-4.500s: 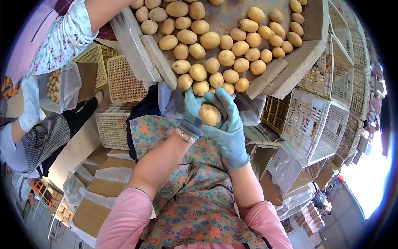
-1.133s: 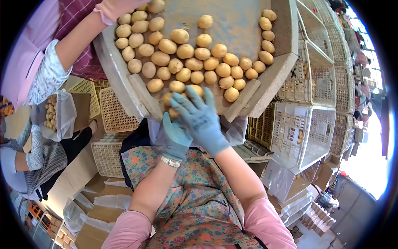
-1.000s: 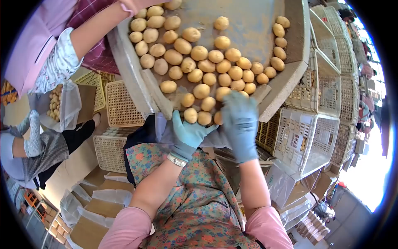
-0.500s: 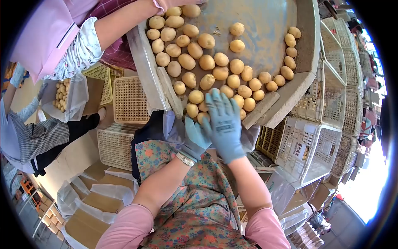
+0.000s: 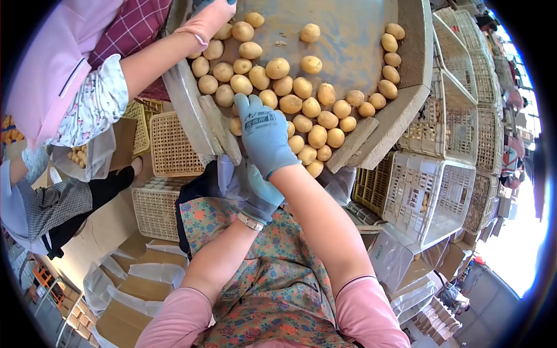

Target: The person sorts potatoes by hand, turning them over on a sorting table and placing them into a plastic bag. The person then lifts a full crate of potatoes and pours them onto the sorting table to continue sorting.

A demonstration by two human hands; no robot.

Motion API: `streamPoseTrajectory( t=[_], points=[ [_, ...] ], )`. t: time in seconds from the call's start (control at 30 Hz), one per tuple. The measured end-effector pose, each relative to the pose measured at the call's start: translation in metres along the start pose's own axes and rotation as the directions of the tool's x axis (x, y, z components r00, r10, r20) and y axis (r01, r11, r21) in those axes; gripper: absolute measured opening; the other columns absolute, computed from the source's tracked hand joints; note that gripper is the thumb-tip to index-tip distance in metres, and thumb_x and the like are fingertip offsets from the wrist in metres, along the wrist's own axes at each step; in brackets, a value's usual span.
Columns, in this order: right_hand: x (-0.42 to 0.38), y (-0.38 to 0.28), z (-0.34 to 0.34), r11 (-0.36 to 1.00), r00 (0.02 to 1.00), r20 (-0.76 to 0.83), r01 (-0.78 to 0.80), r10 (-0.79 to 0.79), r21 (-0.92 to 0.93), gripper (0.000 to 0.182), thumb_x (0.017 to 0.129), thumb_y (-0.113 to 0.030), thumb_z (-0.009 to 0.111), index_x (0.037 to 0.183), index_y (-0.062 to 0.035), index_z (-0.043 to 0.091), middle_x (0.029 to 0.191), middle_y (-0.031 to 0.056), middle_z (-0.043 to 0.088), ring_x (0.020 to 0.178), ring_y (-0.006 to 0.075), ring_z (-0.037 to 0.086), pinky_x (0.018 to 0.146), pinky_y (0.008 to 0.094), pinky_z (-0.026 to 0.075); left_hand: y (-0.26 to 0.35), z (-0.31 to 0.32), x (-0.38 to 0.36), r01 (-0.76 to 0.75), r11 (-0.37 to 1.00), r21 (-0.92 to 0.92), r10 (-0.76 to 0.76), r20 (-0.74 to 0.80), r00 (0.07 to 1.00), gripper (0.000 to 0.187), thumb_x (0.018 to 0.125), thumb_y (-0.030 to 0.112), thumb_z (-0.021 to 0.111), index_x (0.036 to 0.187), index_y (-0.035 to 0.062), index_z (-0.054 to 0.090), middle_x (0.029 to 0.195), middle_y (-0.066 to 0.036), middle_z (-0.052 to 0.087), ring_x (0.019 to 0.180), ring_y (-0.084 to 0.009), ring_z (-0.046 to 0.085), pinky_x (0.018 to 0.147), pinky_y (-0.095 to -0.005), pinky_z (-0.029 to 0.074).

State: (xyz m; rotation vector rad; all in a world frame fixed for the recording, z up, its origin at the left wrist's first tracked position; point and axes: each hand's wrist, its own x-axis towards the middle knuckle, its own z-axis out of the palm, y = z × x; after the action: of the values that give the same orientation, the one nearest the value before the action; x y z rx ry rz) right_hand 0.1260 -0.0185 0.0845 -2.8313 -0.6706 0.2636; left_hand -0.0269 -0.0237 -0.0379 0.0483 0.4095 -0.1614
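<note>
Several potatoes (image 5: pixel 278 68) lie on a metal sorting table (image 5: pixel 360 35), crowded toward its near, narrow end. My right hand (image 5: pixel 264 130), in a blue-grey glove, rests over potatoes at the left of that end, fingertips touching them; whatever lies under the palm is hidden. Below it, at the table's near opening, is my left hand (image 5: pixel 262 194), gloved and wearing a watch at the wrist. Its fingers are mostly hidden behind my right hand and forearm. Two wooden strips (image 5: pixel 353 145) flank the opening.
A co-worker's arm (image 5: pixel 156 61) reaches over the table's upper left edge. Another person (image 5: pixel 43 203) stands at the left near a lined box of potatoes. Plastic crates (image 5: pixel 406 194) are stacked at the right, more (image 5: pixel 174 145) at the left. Lined cardboard boxes (image 5: pixel 133 290) sit lower left.
My right hand has moved left across the potatoes, and my left hand now sits lower, partly behind it. The co-worker's hand reaches less far over the table. The whole view has shifted slightly.
</note>
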Motion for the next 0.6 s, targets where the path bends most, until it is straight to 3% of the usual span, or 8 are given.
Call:
streamPoseTrajectory(
  t=[0.13, 0.2, 0.23, 0.27, 0.37, 0.47, 0.5, 0.6],
  points=[
    [0.011, -0.005, -0.016, 0.997, 0.99, 0.123, -0.072, 0.069, 0.021, 0.031, 0.094, -0.011, 0.065, 0.121, -0.0129, 0.051, 0.112, 0.008, 0.064, 0.094, 0.0274, 0.072, 0.068, 0.0417, 0.056, 0.008, 0.024, 0.001, 0.157, 0.944, -0.29, -0.162, 0.008, 0.987, 0.076, 0.102, 0.063, 0.048, 0.157, 0.0116, 0.039, 0.156, -0.014, 0.047, 0.143, -0.0355, 0.047, 0.118, -0.0546, 0.039],
    [0.013, 0.0, -0.018, 0.996, 0.993, 0.099, 0.064, -0.058, -0.055, 0.037, 0.089, -0.011, 0.07, 0.121, -0.0124, 0.051, 0.107, 0.0098, 0.065, 0.094, 0.0281, 0.073, 0.066, 0.0434, 0.056, 0.007, 0.013, 0.005, 0.23, 0.889, -0.397, -0.225, 0.061, 0.972, 0.081, 0.1, 0.067, 0.048, 0.158, 0.0121, 0.039, 0.158, -0.015, 0.046, 0.145, -0.0372, 0.045, 0.119, -0.056, 0.037],
    [0.013, 0.012, -0.012, 0.993, 0.994, -0.024, 0.107, -0.106, 0.047, 0.044, 0.084, -0.011, 0.074, 0.122, -0.011, 0.051, 0.102, 0.0115, 0.067, 0.093, 0.0305, 0.073, 0.07, 0.0441, 0.058, 0.012, 0.032, 0.008, 0.281, 0.844, -0.456, -0.263, 0.102, 0.959, 0.083, 0.099, 0.07, 0.048, 0.158, 0.0124, 0.039, 0.159, -0.015, 0.045, 0.146, -0.0381, 0.044, 0.12, -0.0567, 0.036],
    [0.008, 0.026, -0.007, 0.98, 0.991, -0.061, 0.13, -0.122, 0.148, 0.046, 0.082, -0.012, 0.076, 0.122, -0.0107, 0.052, 0.101, 0.0122, 0.068, 0.092, 0.0318, 0.073, 0.07, 0.0439, 0.057, 0.016, 0.05, 0.002, 0.206, 0.91, -0.359, -0.239, -0.048, 0.97, 0.081, 0.1, 0.069, 0.047, 0.159, 0.015, 0.038, 0.162, -0.014, 0.042, 0.148, -0.0378, 0.041, 0.12, -0.0583, 0.035],
    [-0.039, 0.035, -0.031, 0.903, 0.959, -0.275, 0.182, -0.074, 0.39, 0.048, 0.081, -0.012, 0.078, 0.125, -0.01, 0.06, 0.108, 0.014, 0.07, 0.093, 0.0342, 0.071, 0.076, 0.0425, 0.057, 0.01, 0.03, 0.004, 0.196, 0.916, -0.351, -0.171, 0.101, 0.98, 0.083, 0.1, 0.071, 0.044, 0.16, 0.0136, 0.038, 0.165, -0.013, 0.039, 0.15, -0.0339, 0.039, 0.123, -0.0552, 0.031],
    [-0.13, 0.034, -0.044, 0.877, 0.964, -0.225, -0.013, 0.138, 0.481, 0.053, 0.081, -0.012, 0.079, 0.132, -0.0108, 0.065, 0.116, 0.0153, 0.071, 0.1, 0.034, 0.071, 0.084, 0.042, 0.058, 0.011, 0.041, 0.001, 0.219, 0.762, -0.609, -0.239, 0.05, 0.97, 0.081, 0.102, 0.069, 0.042, 0.162, 0.0147, 0.035, 0.167, -0.011, 0.035, 0.152, -0.034, 0.035, 0.125, -0.0563, 0.028],
    [-0.164, 0.041, -0.039, 0.874, 0.964, -0.206, -0.047, 0.166, 0.484, 0.055, 0.081, -0.012, 0.079, 0.134, -0.0115, 0.065, 0.12, 0.0164, 0.07, 0.104, 0.0345, 0.071, 0.087, 0.0426, 0.058, 0.013, 0.057, 0.005, 0.175, 0.958, -0.229, -0.164, 0.066, 0.984, 0.08, 0.103, 0.068, 0.041, 0.165, 0.0178, 0.031, 0.17, -0.009, 0.029, 0.156, -0.0359, 0.029, 0.126, -0.0634, 0.023],
    [-0.272, 0.087, -0.029, 0.842, 0.901, 0.062, -0.424, 0.429, 0.334, 0.05, 0.085, -0.018, 0.075, 0.135, -0.0151, 0.066, 0.12, 0.0184, 0.066, 0.104, 0.0371, 0.069, 0.088, 0.0448, 0.057, 0.016, 0.072, 0.005, 0.218, 0.934, -0.282, -0.169, 0.189, 0.967, 0.08, 0.103, 0.068, 0.038, 0.167, 0.0211, 0.027, 0.173, -0.009, 0.023, 0.158, -0.0385, 0.023, 0.124, -0.0711, 0.019]
  ],
)
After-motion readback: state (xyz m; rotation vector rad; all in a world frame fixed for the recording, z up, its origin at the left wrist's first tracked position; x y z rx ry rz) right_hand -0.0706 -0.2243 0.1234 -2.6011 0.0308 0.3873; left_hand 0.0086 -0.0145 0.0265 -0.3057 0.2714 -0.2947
